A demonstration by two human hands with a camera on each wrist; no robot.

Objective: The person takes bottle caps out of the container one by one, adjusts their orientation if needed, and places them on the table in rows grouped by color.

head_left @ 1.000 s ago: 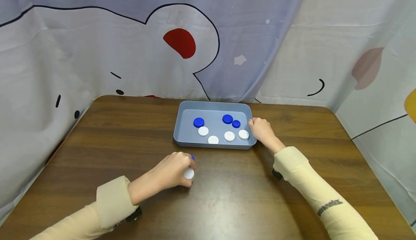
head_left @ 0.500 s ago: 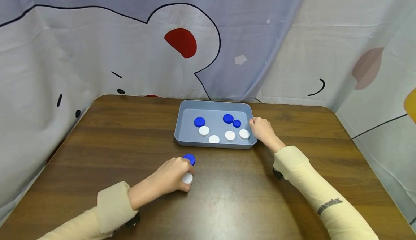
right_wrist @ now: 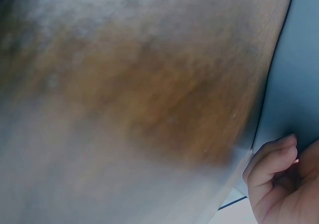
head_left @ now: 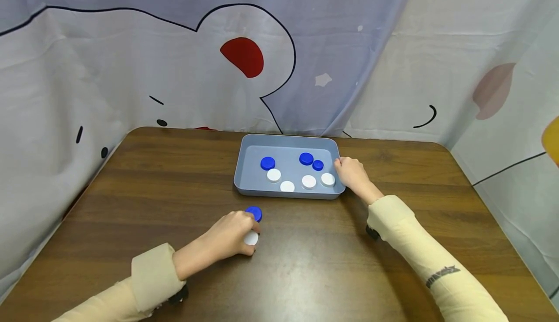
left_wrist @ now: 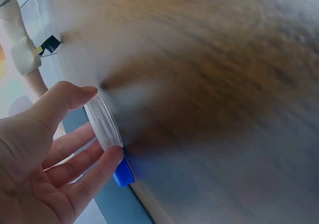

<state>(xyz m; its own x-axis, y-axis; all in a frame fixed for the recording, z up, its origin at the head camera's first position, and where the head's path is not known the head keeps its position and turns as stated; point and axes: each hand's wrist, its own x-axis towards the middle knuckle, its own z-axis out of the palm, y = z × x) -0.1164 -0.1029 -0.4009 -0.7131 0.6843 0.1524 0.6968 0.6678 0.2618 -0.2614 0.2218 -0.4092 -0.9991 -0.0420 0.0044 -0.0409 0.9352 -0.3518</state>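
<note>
My left hand (head_left: 231,234) pinches a white bottle cap (head_left: 251,238) between thumb and fingers, low over the wooden table in front of the tray. Its ribbed side faces the left wrist view, where the thumb and a finger lie at opposite edges. Just beyond my fingers a blue bottle cap (head_left: 254,213) lies on the table, partly covered by the hand. A grey-blue tray (head_left: 288,140) stands farther back. Fingers curled, my right hand (head_left: 353,174) holds the tray's right rim; in the right wrist view the curled fingers (right_wrist: 271,162) sit against the tray wall.
Inside the tray are several caps, among them a large blue one (head_left: 268,163), a small blue one (head_left: 318,165) and a white one (head_left: 309,182). The brown table (head_left: 174,167) ends at a printed curtain (head_left: 174,70) behind and at the sides.
My left hand has drawn slightly back toward me with the white cap, so more of the blue cap shows beyond it. The right hand and the tray hold still.
</note>
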